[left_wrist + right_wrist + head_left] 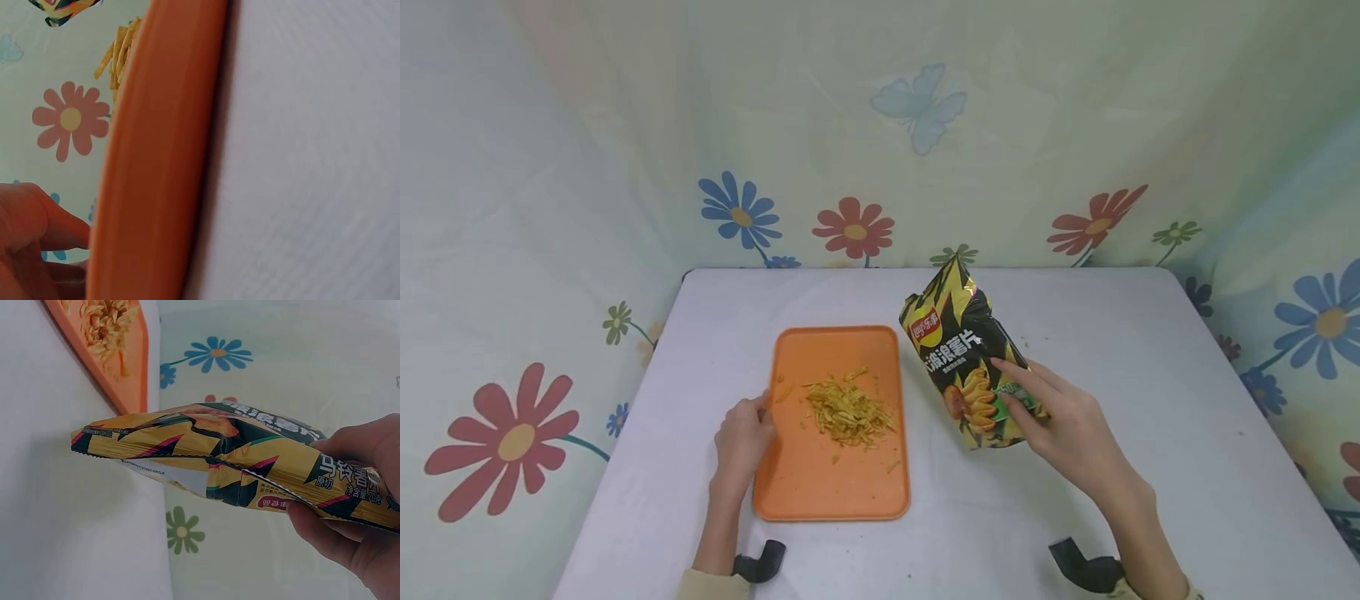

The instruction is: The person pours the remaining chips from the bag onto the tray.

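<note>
An orange tray (808, 483) lies on the table, with a heap of broken potato chips (848, 412) across its middle. My left hand (745, 437) grips the tray's left rim; the left wrist view shows that hand's fingers (59, 228) against the orange edge (159, 150). To the right of the tray, my right hand (1067, 421) holds a black and yellow bag of potato chips (947, 350) by its lower right part, tilted with its top toward the upper left. The right wrist view shows the bag's bottom seam and thumb and fingers on both faces of the bag (181, 434).
A white tablecloth (1150, 367) covers the table, with a few small crumbs on it. Behind and at both sides hangs a curtain (1000, 200) printed with flowers and a butterfly. A black strap end (760, 562) sticks out at the left wrist, another (1086, 567) at the right.
</note>
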`<state>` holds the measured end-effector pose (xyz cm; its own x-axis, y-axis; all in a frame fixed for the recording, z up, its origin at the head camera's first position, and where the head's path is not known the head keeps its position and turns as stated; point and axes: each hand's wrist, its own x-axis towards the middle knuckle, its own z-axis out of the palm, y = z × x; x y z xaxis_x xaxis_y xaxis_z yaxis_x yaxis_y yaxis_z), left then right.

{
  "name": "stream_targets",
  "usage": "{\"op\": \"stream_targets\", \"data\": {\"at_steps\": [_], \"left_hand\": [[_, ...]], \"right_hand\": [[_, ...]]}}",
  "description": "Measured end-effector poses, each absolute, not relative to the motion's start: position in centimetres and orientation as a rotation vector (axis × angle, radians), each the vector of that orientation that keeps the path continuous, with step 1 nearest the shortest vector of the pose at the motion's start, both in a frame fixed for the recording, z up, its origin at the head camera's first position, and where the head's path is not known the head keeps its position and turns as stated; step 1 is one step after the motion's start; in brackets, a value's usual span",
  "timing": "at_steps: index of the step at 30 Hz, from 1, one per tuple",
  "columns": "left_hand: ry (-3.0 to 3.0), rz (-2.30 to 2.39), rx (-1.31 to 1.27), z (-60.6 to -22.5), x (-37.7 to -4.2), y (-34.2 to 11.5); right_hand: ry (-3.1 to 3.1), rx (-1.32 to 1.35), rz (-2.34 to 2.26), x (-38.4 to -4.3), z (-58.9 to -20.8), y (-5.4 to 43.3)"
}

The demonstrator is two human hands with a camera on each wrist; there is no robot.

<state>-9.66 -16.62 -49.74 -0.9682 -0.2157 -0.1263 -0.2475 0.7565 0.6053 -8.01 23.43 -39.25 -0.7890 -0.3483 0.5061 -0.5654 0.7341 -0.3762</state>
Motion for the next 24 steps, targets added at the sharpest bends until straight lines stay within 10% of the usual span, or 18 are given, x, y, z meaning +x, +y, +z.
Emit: {"op": "stream_targets", "data": {"at_steps": [24], "left_hand": [[2.881,1.02,-0.389,-49.1,-9.6,-16.6]], "right_hand": [[-2.613,0.506,0.575,-7.0,-39.1,26.8]]}}
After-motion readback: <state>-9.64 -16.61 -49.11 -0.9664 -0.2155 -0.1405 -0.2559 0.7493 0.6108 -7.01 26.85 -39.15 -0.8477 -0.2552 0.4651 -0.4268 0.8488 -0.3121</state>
